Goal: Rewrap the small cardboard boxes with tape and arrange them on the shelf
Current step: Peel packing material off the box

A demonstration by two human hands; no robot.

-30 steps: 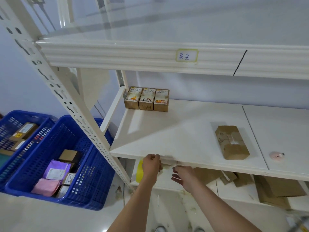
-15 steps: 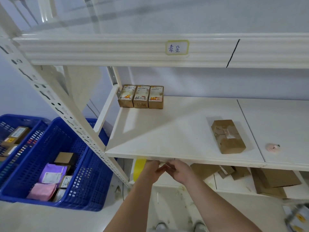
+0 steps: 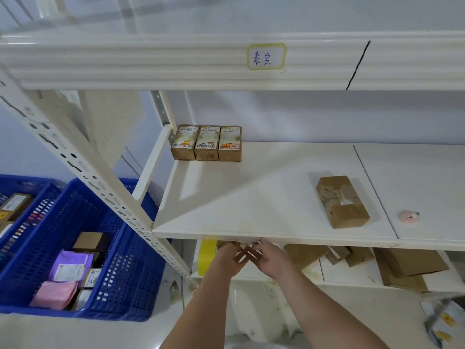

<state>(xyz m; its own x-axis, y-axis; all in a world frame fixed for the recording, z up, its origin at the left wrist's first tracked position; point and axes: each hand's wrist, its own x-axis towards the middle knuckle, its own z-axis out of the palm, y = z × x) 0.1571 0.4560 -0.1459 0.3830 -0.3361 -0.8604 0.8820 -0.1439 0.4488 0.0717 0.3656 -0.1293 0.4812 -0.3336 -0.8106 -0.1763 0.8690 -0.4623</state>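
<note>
Both hands meet under the shelf (image 3: 251, 210) edge at 6 o'clock, left hand (image 3: 226, 259) and right hand (image 3: 270, 260) pinching something small, likely tape from the yellow roll (image 3: 207, 256). The box (image 3: 342, 200) waits at 3 o'clock; next, carry tape to it.

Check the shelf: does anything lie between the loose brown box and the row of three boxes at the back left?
Nothing visible does. The loose box lies front right, the three boxes stand back left, and the shelf between them is bare.
</note>
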